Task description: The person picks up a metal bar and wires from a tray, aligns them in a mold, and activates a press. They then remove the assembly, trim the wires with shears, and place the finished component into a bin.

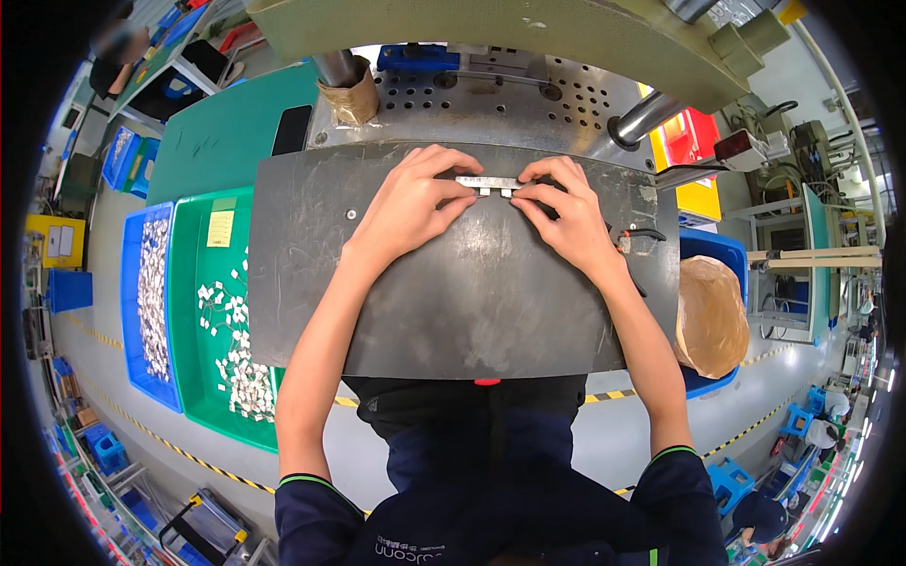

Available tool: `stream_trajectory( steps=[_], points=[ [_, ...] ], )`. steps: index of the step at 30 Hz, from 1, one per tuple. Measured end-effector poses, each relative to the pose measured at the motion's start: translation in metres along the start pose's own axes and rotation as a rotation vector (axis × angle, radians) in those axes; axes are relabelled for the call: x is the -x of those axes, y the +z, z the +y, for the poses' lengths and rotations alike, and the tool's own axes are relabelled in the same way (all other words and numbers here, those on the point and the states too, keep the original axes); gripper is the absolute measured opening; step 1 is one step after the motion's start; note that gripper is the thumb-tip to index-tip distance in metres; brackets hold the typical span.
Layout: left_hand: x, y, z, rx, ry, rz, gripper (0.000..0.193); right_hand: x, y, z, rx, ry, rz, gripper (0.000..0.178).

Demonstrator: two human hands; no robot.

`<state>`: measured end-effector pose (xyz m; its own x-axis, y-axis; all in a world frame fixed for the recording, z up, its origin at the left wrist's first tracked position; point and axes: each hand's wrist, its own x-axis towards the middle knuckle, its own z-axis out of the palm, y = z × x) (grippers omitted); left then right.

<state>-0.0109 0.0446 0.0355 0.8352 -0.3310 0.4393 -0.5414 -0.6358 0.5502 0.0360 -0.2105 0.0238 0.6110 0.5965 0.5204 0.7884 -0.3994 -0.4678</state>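
Sleeves: I see dark blue sleeves with thin green cuffs at the lower edge, both forearms rising from there toward the bench.
Work plate: I have a dark grey metal plate [472,302] right in front of me, scuffed and scratched, with both forearms lying over it.
Left hand: my left hand [411,203] rests on the far part of the plate, fingers curled, with the fingertips pinching the left end of the metal strip.
Right hand: my right hand [566,212] mirrors it, fingertips closed on the right end of the same strip.
Metal strip: the small silvery metal strip [489,183] lies flat near the plate's far edge, held between the two hands, with two short tabs pointing toward me.
Green tray: to my left sits a green tray [203,377] with small pale metal pieces scattered and heaped in it, and a yellow label at its far end.
Blue bin: just beyond the green tray, further left, a blue bin [132,340] holds many more of the same pale pieces.
Brown bag: to my right, a brown bag [710,316] lines a blue container beside the plate.
Press bed: beyond the plate I see a perforated metal press bed [491,94] with two shiny guide columns.
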Motion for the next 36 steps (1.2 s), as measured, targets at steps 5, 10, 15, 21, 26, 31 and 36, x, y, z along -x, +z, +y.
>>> stream_trajectory(
  steps=[5, 10, 15, 21, 26, 31, 36],
  points=[
    [-0.001, 0.001, -0.001, -0.006, 0.026, -0.001, 0.014, -0.001, 0.000, -0.001, 0.007, -0.005, -0.015, 0.012],
    [0.002, 0.005, 0.000, 0.003, 0.015, 0.001, 0.015, 0.001, 0.001, -0.005, -0.001, -0.002, -0.010, 0.012],
    [-0.002, 0.009, 0.001, -0.027, 0.036, 0.025, 0.014, -0.002, 0.002, -0.004, 0.028, 0.004, 0.018, 0.014],
    [0.001, 0.012, 0.000, -0.047, 0.040, 0.036, 0.013, 0.000, 0.007, -0.009, 0.031, 0.021, 0.053, 0.015],
    [0.000, 0.012, -0.001, -0.057, 0.066, 0.066, 0.012, 0.000, 0.009, -0.010, 0.013, 0.055, 0.053, 0.014],
    [-0.001, 0.013, -0.001, -0.042, 0.082, 0.062, 0.013, 0.002, 0.010, -0.010, -0.002, 0.084, 0.049, 0.013],
    [0.000, 0.015, -0.001, -0.053, 0.072, 0.086, 0.013, 0.000, 0.009, -0.010, -0.023, 0.090, 0.039, 0.014]
  ],
)
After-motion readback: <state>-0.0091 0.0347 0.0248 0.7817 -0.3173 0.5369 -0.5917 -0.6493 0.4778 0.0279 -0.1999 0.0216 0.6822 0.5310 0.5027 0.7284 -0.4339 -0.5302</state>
